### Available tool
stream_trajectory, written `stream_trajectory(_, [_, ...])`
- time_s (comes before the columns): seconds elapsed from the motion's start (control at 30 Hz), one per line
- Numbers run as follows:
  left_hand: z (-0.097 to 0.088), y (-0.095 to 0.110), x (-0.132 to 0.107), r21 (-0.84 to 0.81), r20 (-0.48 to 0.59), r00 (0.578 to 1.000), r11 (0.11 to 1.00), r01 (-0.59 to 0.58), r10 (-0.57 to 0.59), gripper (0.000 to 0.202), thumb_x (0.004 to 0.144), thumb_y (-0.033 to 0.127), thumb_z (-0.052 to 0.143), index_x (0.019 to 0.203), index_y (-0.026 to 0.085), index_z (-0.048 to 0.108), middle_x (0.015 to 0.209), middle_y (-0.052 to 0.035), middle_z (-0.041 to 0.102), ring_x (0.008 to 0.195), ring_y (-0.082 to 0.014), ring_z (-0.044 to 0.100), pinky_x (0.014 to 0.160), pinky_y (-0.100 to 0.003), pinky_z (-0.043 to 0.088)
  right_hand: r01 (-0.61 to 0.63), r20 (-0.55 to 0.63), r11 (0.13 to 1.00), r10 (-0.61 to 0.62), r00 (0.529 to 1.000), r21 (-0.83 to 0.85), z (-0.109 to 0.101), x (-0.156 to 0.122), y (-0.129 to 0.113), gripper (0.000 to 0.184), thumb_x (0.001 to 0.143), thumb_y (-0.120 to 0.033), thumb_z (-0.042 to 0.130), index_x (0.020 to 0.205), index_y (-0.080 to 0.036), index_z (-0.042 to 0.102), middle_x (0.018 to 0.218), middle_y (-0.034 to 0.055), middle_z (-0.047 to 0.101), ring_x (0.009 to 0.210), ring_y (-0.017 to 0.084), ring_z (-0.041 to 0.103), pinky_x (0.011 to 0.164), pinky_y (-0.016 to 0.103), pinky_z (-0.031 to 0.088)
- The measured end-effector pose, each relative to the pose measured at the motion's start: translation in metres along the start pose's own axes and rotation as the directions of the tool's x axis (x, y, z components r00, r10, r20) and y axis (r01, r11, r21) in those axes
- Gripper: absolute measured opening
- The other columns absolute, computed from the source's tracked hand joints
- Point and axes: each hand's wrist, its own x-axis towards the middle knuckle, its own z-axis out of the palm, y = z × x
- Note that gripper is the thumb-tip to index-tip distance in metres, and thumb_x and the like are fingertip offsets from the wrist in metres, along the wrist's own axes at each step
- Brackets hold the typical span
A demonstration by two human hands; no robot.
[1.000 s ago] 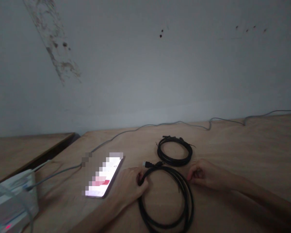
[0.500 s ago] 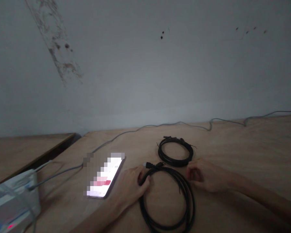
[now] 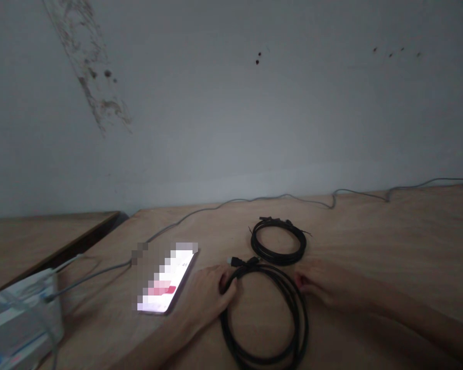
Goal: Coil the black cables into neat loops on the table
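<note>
A large loose coil of black cable [image 3: 263,361] lies on the table in front of me. Its plug end [image 3: 237,262], with a pale tip, rests at the top of the loop. My left hand [image 3: 206,295] grips the coil's upper left side, thumb inside the loop and fingers curled over the strands. At the upper right side, my right hand [image 3: 320,282] has its fingers and thumb drawn together on the cable; the fingertips are partly hidden. Just beyond lies a smaller black cable coil [image 3: 280,257], with thin tie ends sticking out.
A lit phone [image 3: 170,285], partly pixelated, lies left of my left hand. A white power strip [image 3: 27,318] with plugged-in leads stands at the lower left. One thin grey cord [image 3: 231,200] runs along the table's back by the wall [image 3: 200,128].
My right hand's fingers and thumb have closed together at the coil's right side, narrowing the gap between them. My left hand and both coils look nearly unchanged.
</note>
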Motion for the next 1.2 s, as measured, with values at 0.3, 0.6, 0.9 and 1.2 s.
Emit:
stream_trajectory(0.3, [-0.002,0.002,-0.001,-0.047,-0.111,0.988,0.993,-0.111,0.106,0.019,0.095,0.032,0.051,0.078,0.022,0.049,0.082,-0.0010,0.058,0.076,-0.0197,0.055,0.068,-0.032,0.040,-0.272,0.112,0.960,0.263,0.958,0.070,0.004,0.010,0.014,0.008,0.088,-0.019,0.061,0.084,-0.021,0.067,0.080,0.0020,0.070,0.074,0.018,0.062,0.064,0.027,0.044])
stream_trajectory(0.6, [-0.017,0.005,-0.004,-0.088,-0.008,0.918,0.914,-0.395,0.396,0.066,0.084,0.061,0.068,0.138,0.026,0.051,0.149,-0.0119,0.049,0.137,-0.0371,0.043,0.116,-0.057,0.031,-0.247,0.080,0.881,0.235,0.969,0.404,0.012,0.018,0.017,0.021,0.093,-0.039,0.064,0.104,-0.022,0.062,0.084,0.0029,0.067,0.070,0.017,0.062,0.057,0.025,0.044])
stream_trajectory(0.9, [-0.007,-0.010,-0.003,-0.092,0.188,0.894,0.914,-0.396,0.406,0.121,0.067,0.083,0.071,0.162,0.027,0.020,0.168,-0.0153,0.021,0.152,-0.0446,0.021,0.121,-0.068,0.019,-0.185,0.031,0.878,0.191,0.981,0.442,0.013,0.019,0.013,0.016,0.095,-0.032,0.061,0.100,-0.019,0.067,0.084,0.0032,0.069,0.073,0.017,0.064,0.063,0.025,0.048])
stream_trajectory(1.2, [-0.006,-0.008,-0.002,-0.038,0.158,0.896,0.909,-0.414,0.415,0.120,0.068,0.083,0.070,0.161,0.024,0.024,0.165,-0.0174,0.030,0.150,-0.0439,0.028,0.121,-0.068,0.015,-0.186,-0.087,0.914,0.231,0.969,0.360,0.028,0.019,0.007,0.019,0.090,-0.033,0.066,0.099,-0.021,0.078,0.095,0.0067,0.075,0.082,0.020,0.068,0.071,0.029,0.054])
